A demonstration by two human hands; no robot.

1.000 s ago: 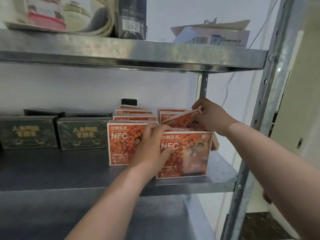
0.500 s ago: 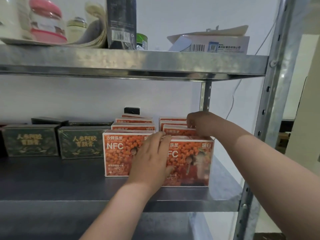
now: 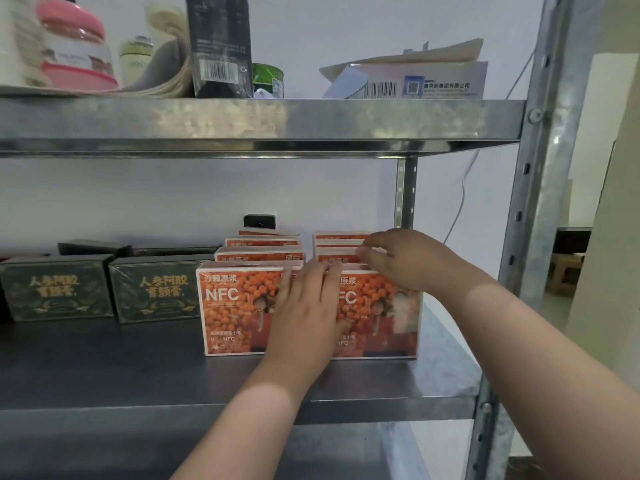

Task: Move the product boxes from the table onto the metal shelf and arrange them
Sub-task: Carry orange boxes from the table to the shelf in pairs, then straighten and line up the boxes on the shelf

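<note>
Orange product boxes (image 3: pixel 235 306): two rows, stood upright on the metal shelf (image 3: pixel 104 372), printed faces outward. Judged light, of stiff card under glossy film, so probably slippery; best taken by the narrow top and side edges.

Left hand (image 3: pixel 304 306): fingers straight, laid flat across the seam between the two front boxes.

Right hand (image 3: pixel 408 265): held over the right row, fingertips (image 3: pixel 367 252) set on the box tops behind; whether one is pinched cannot be told.

Dark green boxes (image 3: pixel 159 292): stood left of the left hand.

Plain white wall (image 3: pixel 173 202), a thin cable (image 3: pixel 462 192) hanging down it; far right, what looks like a low wooden stool (image 3: pixel 566 273).
</note>
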